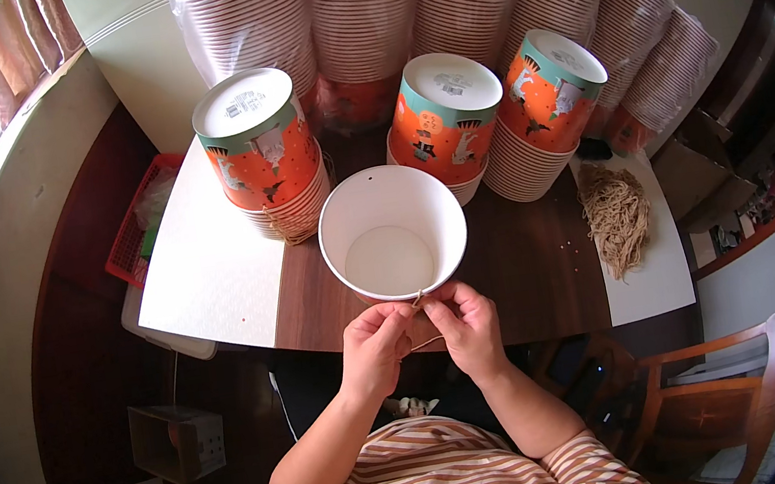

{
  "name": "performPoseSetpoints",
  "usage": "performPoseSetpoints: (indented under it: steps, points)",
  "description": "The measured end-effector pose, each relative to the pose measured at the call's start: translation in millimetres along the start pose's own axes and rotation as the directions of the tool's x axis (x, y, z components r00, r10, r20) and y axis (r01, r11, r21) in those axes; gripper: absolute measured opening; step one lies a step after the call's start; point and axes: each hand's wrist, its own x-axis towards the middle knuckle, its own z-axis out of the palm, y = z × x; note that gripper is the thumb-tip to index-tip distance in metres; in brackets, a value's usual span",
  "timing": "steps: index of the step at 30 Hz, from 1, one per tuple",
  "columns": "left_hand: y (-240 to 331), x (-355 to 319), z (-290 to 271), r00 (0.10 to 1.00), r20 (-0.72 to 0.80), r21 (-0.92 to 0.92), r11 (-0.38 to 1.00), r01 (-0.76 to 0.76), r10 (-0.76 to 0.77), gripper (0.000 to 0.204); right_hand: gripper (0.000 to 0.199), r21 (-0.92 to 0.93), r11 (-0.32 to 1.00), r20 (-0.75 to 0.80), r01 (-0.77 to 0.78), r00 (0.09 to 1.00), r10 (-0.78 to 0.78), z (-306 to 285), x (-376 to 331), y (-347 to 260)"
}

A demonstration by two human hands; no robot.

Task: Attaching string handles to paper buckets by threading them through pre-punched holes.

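Note:
A white-lined paper bucket (388, 199) stands upright at the table's near edge, its mouth facing me and a small hole showing near the far rim. Thin tan cord (419, 297) comes over the near rim. My left hand (372, 350) pinches this cord between thumb and forefinger. Close beside it, my right hand (468, 330) also pinches the cord, fingertips almost meeting the left's. A loose length of cord hangs in an arc between the hands. The bucket's near outside is mostly hidden by my fingers.
Upside-down orange-and-green bucket stacks stand at left (262, 165), centre (448, 129) and right (550, 90). Taller plastic-wrapped stacks (365, 12) rise behind. A tan cord bundle (617, 220) lies on the right. Below are a wooden chair (767, 387) and a box (178, 442).

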Motion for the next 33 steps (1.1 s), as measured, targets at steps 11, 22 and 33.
performPoseSetpoints:
  steps: [11,22,33]
  points:
    - [-4,1,-1,0.999,-0.018,0.028,0.999,-0.042,0.042,0.008,0.016,0.209,0.967,0.093,-0.143,0.988,0.126,-6,0,5]
    - [-3,2,-1,1.0,-0.003,-0.015,1.0,-0.007,0.007,0.008,0.015,0.158,0.976,0.059,-0.147,0.989,0.139,-5,2,-2]
    - [-1,2,-2,0.998,0.019,-0.087,0.994,0.065,-0.064,0.011,0.014,0.084,0.99,0.058,-0.11,0.993,0.106,-5,2,-4]
